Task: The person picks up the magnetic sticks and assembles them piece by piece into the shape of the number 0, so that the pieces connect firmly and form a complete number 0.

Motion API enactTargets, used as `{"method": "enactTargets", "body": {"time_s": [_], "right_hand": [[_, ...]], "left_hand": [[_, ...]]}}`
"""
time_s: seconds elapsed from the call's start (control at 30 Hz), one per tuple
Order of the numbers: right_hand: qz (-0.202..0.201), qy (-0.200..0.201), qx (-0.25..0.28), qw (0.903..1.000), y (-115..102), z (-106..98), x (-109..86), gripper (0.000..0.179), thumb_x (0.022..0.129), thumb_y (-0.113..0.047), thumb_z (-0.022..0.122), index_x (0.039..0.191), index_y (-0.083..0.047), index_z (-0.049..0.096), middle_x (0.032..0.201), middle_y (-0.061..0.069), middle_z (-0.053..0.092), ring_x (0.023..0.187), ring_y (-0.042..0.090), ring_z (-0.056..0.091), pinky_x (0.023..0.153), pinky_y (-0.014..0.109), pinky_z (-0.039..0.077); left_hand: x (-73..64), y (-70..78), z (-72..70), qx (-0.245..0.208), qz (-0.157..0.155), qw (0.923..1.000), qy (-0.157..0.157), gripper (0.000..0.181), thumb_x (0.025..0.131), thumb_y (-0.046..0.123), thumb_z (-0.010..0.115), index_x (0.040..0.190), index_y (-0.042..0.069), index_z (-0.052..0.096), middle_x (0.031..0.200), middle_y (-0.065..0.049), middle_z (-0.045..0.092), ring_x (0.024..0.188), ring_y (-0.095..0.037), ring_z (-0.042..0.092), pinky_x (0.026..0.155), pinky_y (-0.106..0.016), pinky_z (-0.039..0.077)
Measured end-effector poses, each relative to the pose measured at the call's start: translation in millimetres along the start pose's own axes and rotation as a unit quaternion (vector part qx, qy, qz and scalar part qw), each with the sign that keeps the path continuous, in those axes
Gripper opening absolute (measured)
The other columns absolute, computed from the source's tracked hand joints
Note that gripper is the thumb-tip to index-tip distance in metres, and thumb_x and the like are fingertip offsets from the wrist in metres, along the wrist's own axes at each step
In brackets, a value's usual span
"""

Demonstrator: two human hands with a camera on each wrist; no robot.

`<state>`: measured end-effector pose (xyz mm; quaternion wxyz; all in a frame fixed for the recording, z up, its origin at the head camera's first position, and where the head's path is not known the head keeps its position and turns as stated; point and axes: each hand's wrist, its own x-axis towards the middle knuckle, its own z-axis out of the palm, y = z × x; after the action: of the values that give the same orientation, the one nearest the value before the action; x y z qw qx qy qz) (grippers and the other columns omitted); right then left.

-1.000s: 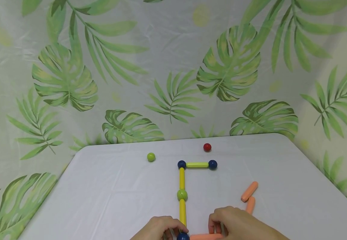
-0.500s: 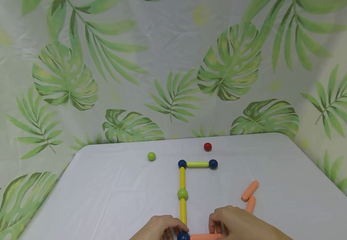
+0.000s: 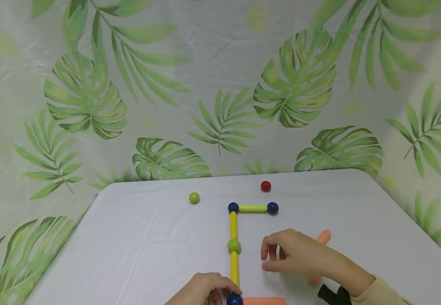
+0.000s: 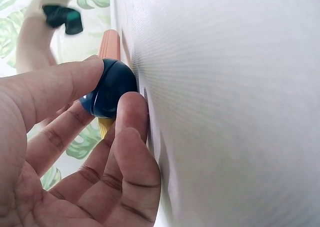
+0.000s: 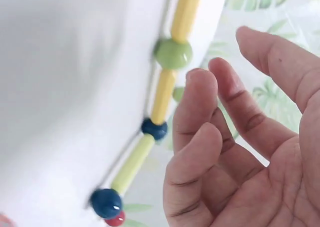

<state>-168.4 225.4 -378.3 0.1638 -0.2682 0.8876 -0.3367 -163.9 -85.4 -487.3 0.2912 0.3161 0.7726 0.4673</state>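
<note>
My left hand pinches a dark blue ball at the near end of a line of toy rods and balls. From that ball a yellow rod runs away from me to a green ball. Beyond it, another yellow rod reaches a blue ball, where a lime rod turns right to one more blue ball. An orange rod extends right from the pinched ball. My right hand hovers over the table right of the line, fingers loosely bent, holding nothing.
A loose lime ball and a red ball lie toward the far edge of the white table. An orange rod shows behind my right hand; another is mostly covered by the forearm. A leaf-patterned cloth hangs behind.
My right hand has let go of the near orange rod and moved up and away from me. My left hand stays on the blue ball.
</note>
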Motion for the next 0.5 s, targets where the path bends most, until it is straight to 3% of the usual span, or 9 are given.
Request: {"method": "enactTargets", "body": {"time_s": [0.1, 0.2, 0.33, 0.5], "right_hand": [[-0.032, 0.021, -0.025, 0.9989, -4.3, -13.6, 19.9, 0.013, 0.098, -0.035, 0.080, 0.096, -0.026, 0.071, 0.078, -0.014, 0.063, 0.065, 0.004, 0.057, 0.061, 0.021, 0.048], [-0.051, 0.038, -0.049, 0.9968, -5.1, -24.2, 45.9, 0.016, 0.099, -0.034, 0.079, 0.100, -0.020, 0.072, 0.081, -0.012, 0.064, 0.068, 0.005, 0.059, 0.064, 0.021, 0.050], [-0.047, 0.056, -0.062, 0.9954, -2.9, -32.1, 86.8, 0.018, 0.098, -0.028, 0.080, 0.107, -0.013, 0.072, 0.086, -0.006, 0.068, 0.074, 0.010, 0.063, 0.069, 0.023, 0.053], [-0.013, 0.069, -0.064, 0.9955, -4.7, -35.1, 133.0, 0.022, 0.098, -0.025, 0.080, 0.117, -0.016, 0.072, 0.094, -0.002, 0.071, 0.082, 0.014, 0.068, 0.074, 0.026, 0.055]], "left_hand": [[3.4, -14.5, -1.1, 0.008, 0.004, 0.9999, -0.006, 0.031, 0.093, 0.027, 0.086, 0.123, 0.032, 0.078, 0.101, 0.019, 0.070, 0.077, 0.003, 0.062, 0.073, -0.018, 0.055], [3.7, -15.7, -1.8, 0.009, 0.007, 0.9999, -0.007, 0.032, 0.093, 0.028, 0.085, 0.124, 0.032, 0.078, 0.102, 0.018, 0.071, 0.077, 0.004, 0.062, 0.073, -0.018, 0.055], [-2.7, 8.4, -3.6, 0.000, 0.008, 1.0000, -0.004, 0.031, 0.093, 0.021, 0.085, 0.124, 0.021, 0.079, 0.102, 0.016, 0.071, 0.076, 0.005, 0.061, 0.074, -0.016, 0.054], [-10.8, 37.2, -5.2, -0.002, 0.019, 0.9998, -0.005, 0.030, 0.094, 0.012, 0.082, 0.123, 0.010, 0.078, 0.102, 0.017, 0.069, 0.076, 0.008, 0.059, 0.075, -0.015, 0.053]]}}
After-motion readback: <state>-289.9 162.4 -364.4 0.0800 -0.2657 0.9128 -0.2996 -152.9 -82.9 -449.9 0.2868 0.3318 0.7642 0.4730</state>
